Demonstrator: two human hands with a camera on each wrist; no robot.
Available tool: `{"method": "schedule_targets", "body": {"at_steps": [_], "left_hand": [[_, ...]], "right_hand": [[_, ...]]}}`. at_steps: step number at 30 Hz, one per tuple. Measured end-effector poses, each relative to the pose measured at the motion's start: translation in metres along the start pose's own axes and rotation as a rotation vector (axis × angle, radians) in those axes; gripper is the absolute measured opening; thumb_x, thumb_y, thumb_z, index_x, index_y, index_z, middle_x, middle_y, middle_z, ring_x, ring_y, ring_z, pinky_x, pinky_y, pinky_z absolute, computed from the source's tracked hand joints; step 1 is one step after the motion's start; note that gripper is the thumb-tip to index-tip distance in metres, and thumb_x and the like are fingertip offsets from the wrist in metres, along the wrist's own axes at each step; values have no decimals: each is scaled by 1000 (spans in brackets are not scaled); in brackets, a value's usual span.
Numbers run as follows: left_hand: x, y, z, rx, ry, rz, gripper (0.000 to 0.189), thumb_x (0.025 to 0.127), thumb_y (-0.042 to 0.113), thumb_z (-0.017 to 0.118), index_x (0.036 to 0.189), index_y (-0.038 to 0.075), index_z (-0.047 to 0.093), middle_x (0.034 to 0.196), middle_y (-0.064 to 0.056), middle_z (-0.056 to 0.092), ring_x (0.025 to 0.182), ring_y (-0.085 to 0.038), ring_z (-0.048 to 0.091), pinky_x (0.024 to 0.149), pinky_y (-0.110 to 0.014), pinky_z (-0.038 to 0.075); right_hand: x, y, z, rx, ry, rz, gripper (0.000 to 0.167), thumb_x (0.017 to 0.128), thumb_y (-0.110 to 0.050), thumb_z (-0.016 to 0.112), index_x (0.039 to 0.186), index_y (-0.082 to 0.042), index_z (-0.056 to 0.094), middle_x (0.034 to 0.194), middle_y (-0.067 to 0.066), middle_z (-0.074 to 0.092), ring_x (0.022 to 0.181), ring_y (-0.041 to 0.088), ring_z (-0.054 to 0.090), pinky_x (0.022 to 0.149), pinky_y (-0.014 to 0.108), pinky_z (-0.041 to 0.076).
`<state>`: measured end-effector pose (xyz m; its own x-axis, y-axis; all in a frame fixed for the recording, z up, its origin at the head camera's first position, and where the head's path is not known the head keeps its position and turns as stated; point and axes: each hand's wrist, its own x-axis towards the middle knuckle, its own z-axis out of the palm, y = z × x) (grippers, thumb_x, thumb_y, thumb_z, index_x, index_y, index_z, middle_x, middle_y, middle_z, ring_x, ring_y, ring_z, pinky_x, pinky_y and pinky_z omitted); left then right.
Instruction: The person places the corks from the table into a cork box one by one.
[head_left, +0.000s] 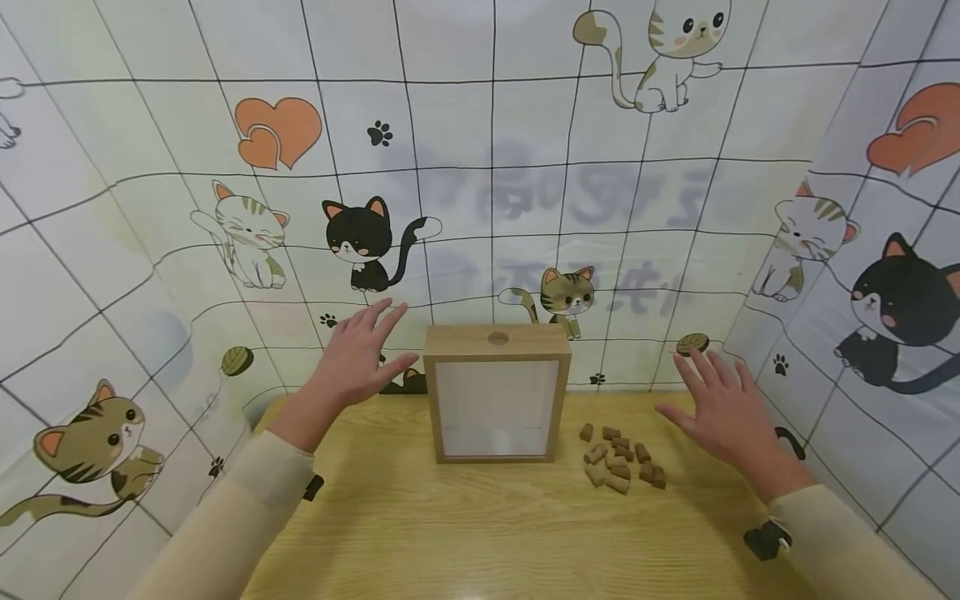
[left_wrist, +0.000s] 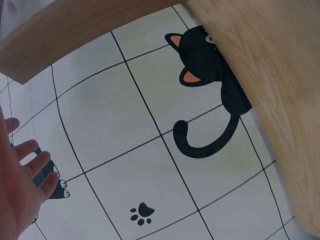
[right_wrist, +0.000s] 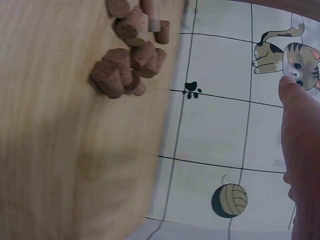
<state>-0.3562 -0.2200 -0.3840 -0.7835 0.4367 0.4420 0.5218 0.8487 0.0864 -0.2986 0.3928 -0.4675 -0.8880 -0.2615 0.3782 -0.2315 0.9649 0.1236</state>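
Observation:
A wooden box frame (head_left: 498, 343) with a clear front and a round hole in its top stands upright at the table's back. To its right lies a loose pile of corks (head_left: 618, 460), also seen as corks (right_wrist: 131, 50) in the right wrist view. My left hand (head_left: 365, 358) hovers left of the box, fingers spread and holding nothing; the left wrist view catches part of that hand (left_wrist: 27, 185) at its edge. Raised beyond the corks to the right, my right hand (head_left: 720, 408) has its fingers extended and holds nothing.
The wooden table (head_left: 450, 533) meets a white cloth backdrop (head_left: 465, 192) printed with cats, hearts and grid lines, which also rises on both sides. Dark pieces sit by each sleeve, one near the right cuff (head_left: 767, 540).

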Motion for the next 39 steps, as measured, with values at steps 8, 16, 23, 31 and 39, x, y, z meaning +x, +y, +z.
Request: {"method": "schedule_targets", "body": {"at_steps": [8, 16, 23, 31, 39], "left_hand": [[12, 10, 12, -170, 15, 84, 81, 106, 64, 61, 170, 17, 42, 167, -12, 45, 152, -37, 45, 120, -68, 39], [19, 15, 24, -366, -15, 96, 71, 109, 58, 61, 164, 15, 49, 160, -4, 51, 144, -34, 53, 120, -63, 44], [24, 18, 35, -560, -6, 53, 62, 110, 40, 67, 159, 6, 54, 152, -7, 57, 133, -31, 58, 115, -59, 48], [25, 20, 43, -836, -53, -123, 58, 108, 36, 74, 160, 20, 55, 149, -6, 56, 133, -37, 59, 104, -55, 59], [23, 22, 45, -930, -80, -207, 58, 107, 35, 76, 159, 22, 55, 146, -12, 56, 129, -45, 62, 97, -60, 61]], "right_hand": [[-26, -5, 23, 130, -30, 16, 96, 103, -67, 66, 169, -1, 40, 166, 33, 40, 150, 58, 37, 120, 79, 29], [-43, -17, 49, 337, -69, 86, 86, 104, -58, 73, 161, 1, 50, 148, 34, 56, 135, 59, 50, 105, 83, 41], [-57, -20, 68, 446, -17, 52, 68, 99, -39, 85, 149, 1, 62, 130, 28, 66, 114, 51, 63, 91, 70, 54], [-69, -26, 82, 535, -99, 80, 68, 101, -40, 83, 150, 2, 62, 133, 24, 66, 120, 49, 62, 95, 71, 54], [-76, -30, 92, 618, -70, 81, 58, 102, -30, 83, 146, 3, 65, 128, 21, 68, 117, 44, 64, 95, 67, 57]]}}
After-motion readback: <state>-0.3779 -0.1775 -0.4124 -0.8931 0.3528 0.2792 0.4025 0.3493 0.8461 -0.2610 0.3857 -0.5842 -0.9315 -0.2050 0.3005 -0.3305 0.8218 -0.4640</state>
